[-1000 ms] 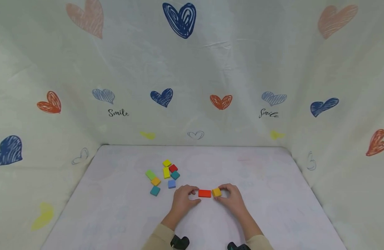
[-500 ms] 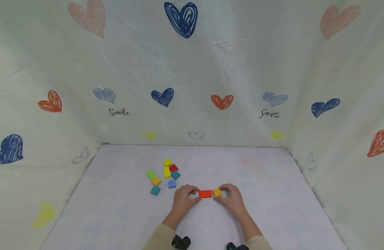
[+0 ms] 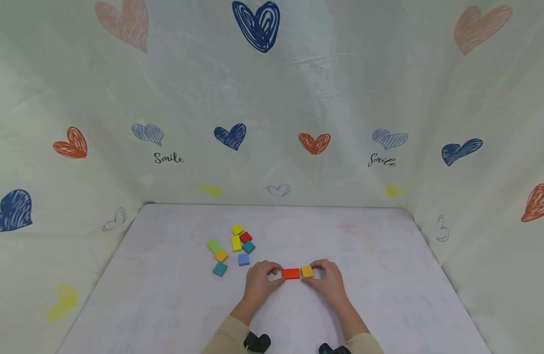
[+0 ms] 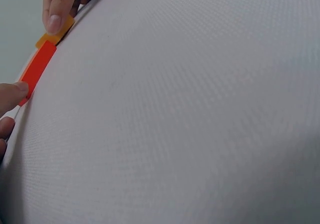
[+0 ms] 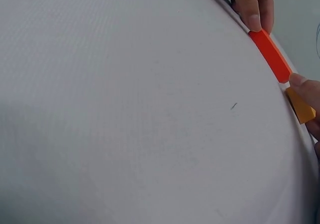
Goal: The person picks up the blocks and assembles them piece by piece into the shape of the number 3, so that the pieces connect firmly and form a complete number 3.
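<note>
An orange-red oblong block [image 3: 291, 274] lies on the white table in front of the person. My left hand [image 3: 259, 284] pinches its left end between thumb and fingers; the thumb shows on the block's near side in the left wrist view. Just to the right is a yellow-orange block [image 3: 307, 272], which my right hand [image 3: 329, 282] pinches between thumb and forefinger. The two blocks stand end to end, with a narrow gap showing between them in the head view. In the right wrist view the right thumb [image 5: 305, 87] partly covers the yellow-orange block.
Several loose blocks lie left of the hands, among them a blue block [image 3: 243, 259], a teal block [image 3: 219, 269], a green block [image 3: 213, 247] and a dark red block [image 3: 245, 237]. A heart-printed cloth [image 3: 342, 98] surrounds the table [image 3: 386, 275] at the back and sides.
The left thumb has moved slightly in to touch the orange-red block. The yellow-orange block has turned a little, now straighter in line with it.
</note>
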### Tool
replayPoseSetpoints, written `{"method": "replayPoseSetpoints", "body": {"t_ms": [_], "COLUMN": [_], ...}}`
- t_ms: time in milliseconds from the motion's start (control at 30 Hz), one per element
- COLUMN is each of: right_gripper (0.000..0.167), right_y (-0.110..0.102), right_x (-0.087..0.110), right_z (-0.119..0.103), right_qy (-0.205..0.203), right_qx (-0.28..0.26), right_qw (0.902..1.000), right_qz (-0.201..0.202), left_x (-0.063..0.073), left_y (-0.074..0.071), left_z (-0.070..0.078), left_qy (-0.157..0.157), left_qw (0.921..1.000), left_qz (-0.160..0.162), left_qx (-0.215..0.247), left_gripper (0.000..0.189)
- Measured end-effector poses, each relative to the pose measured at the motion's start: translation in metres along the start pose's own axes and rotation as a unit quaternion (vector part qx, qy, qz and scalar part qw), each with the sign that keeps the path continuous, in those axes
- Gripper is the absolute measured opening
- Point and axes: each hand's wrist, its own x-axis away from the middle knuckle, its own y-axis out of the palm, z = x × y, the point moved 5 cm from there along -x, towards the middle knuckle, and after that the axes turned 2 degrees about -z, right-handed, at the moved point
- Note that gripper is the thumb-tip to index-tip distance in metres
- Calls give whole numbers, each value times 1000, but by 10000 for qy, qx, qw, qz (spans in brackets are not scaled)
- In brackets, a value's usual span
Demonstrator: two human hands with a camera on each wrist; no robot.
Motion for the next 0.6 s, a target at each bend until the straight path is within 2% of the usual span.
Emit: {"method": "replayPoseSetpoints", "body": {"t_ms": [333,600], "right_gripper": [40,48], "right_y": [0,-1], "right_x": [1,1], "right_z": [-4,2], "right_qy": [-65,-63], "right_qx": [298,13], "right_qw": [9995,9995], "right_qz": [82,-318], "left_x": [1,1], "left_y": [-1,-1], "left_z": [2,1], "left_qy": [78,91], "left_qw": [9999,9998], "left_qz": [67,88], "left_qx": [24,124], "left_gripper": [28,26]}}
